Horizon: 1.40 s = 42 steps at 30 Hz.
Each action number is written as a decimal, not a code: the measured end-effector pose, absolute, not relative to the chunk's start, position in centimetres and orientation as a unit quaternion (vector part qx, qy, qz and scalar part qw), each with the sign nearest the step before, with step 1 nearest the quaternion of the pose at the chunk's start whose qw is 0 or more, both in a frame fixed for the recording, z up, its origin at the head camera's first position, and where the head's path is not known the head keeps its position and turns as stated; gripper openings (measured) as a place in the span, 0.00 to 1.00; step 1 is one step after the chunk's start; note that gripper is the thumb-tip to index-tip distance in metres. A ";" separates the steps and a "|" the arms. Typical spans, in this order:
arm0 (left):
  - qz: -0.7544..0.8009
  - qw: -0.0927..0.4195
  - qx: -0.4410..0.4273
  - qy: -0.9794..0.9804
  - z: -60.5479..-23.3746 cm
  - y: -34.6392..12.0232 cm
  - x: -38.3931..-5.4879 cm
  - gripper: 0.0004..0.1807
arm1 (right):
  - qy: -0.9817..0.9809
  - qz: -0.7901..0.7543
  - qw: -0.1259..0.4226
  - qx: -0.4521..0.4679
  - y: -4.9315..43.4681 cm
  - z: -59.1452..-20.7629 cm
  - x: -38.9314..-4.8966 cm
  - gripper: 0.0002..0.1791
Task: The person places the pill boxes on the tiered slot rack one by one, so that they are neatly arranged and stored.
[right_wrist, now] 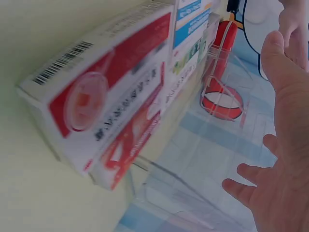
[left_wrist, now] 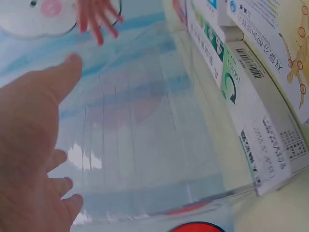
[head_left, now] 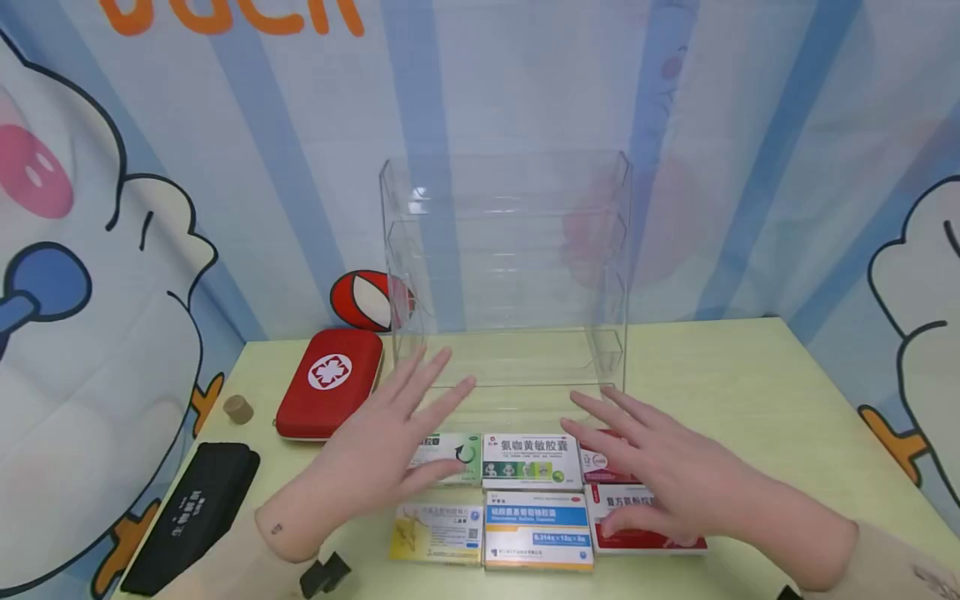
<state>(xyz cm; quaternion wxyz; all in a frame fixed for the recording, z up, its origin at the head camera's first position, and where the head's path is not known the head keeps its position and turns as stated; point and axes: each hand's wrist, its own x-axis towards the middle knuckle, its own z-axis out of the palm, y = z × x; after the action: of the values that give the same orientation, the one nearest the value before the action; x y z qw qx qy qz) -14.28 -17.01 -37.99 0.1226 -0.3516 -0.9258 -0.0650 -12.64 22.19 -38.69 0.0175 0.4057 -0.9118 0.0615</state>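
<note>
I have both hands spread over the cartons with nothing in their grasp: the left hand (head_left: 382, 446), fingers extended and thumb out, is above the green-and-white carton (head_left: 468, 448); the right hand (head_left: 667, 479), fingers likewise extended, partly covers the red carton (head_left: 597, 465) and the red-and-white carton (head_left: 628, 502). The wrist views show no finger contact. The six cartons lie flat on the table (head_left: 735, 400) in two rows of three, in front of the clear rack (head_left: 625, 275); the white carton (head_left: 532, 458) and the blue-and-white carton (head_left: 537, 531) form the middle column, and the yellow carton (head_left: 437, 533) occupies the front left corner. I rate each unit as light thin card, stiff along its edges but easily dented at the centre of its broad face; the printed surface is probably smooth and somewhat slippery. Grip across two opposite narrow sides, near the corners, with thumb and fingertips, using low force. Because neighbouring units sit close together, I would start from an exposed outer end; pressing down on the top panel risks crushing it.
</note>
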 end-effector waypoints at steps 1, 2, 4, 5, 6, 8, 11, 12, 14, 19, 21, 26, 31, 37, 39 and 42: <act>-0.087 0.134 -0.330 -0.930 -38.3 -17.3 -14.5 0.54 | -0.916 0.065 0.013 0.397 22.4 -38.9 -12.4 0.58; -0.115 0.147 -0.309 -0.933 -38.6 -17.6 -14.7 0.54 | -0.918 0.070 0.016 0.390 22.7 -39.2 -12.3 0.58; -0.165 0.166 -0.267 -0.935 -39.3 -18.1 -15.1 0.54 | -0.922 0.081 0.032 0.378 23.3 -40.0 -11.9 0.59; -0.186 0.173 -0.248 -0.935 -39.7 -18.3 -15.3 0.54 | -0.926 0.084 0.037 0.367 23.6 -40.4 -11.6 0.60; -0.205 0.177 -0.229 -0.935 -40.1 -18.5 -15.5 0.54 | -0.929 0.088 0.044 0.358 23.9 -40.9 -11.4 0.61; -0.237 0.175 -0.194 -0.936 -41.0 -18.8 -15.9 0.54 | -0.935 0.100 0.050 0.337 24.6 -41.8 -10.8 0.62; -0.278 0.157 -0.149 -0.936 -42.2 -19.1 -16.4 0.55 | -0.950 0.112 0.026 0.290 25.6 -43.1 -10.0 0.61; -0.292 0.150 -0.138 -0.934 -42.5 -19.2 -16.7 0.55 | -0.953 0.118 0.020 0.277 25.9 -43.5 -9.8 0.60; -0.318 0.138 -0.121 -0.930 -43.2 -19.4 -17.1 0.56 | -0.962 0.126 -0.004 0.243 26.6 -44.3 -9.4 0.61; -0.389 0.104 -0.105 -0.909 -44.6 -19.8 -18.1 0.56 | -0.971 0.161 -0.056 0.169 28.0 -46.0 -8.9 0.64; -0.424 0.085 -0.097 -0.896 -45.0 -19.9 -18.5 0.57 | -0.971 0.176 -0.076 0.144 28.4 -46.6 -8.9 0.65; -0.490 0.051 -0.079 -0.867 -46.1 -20.2 -19.2 0.56 | -0.968 0.197 -0.111 0.108 29.3 -47.1 -9.2 0.66; -0.502 0.040 -0.079 -0.860 -46.5 -20.0 -19.4 0.54 | -0.965 0.203 -0.130 0.105 30.0 -47.1 -9.6 0.64; -0.490 0.031 -0.066 -0.869 -46.7 -19.8 -19.5 0.54 | -0.964 0.202 -0.124 0.118 30.5 -47.4 -9.6 0.64; -0.485 0.028 -0.064 -0.872 -46.9 -19.8 -19.4 0.54 | -0.964 0.201 -0.121 0.123 30.6 -47.4 -9.5 0.62; -0.487 0.021 -0.062 -0.871 -47.0 -19.7 -19.3 0.53 | -0.965 0.198 -0.111 0.132 30.7 -47.5 -9.4 0.60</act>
<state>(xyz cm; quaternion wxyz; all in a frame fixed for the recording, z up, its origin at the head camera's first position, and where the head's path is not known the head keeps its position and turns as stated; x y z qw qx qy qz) -19.33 -19.70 -46.96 0.0213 -0.0621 -0.8712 -0.4865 -9.43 30.69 -47.54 -0.1109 0.1319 -0.9650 0.1978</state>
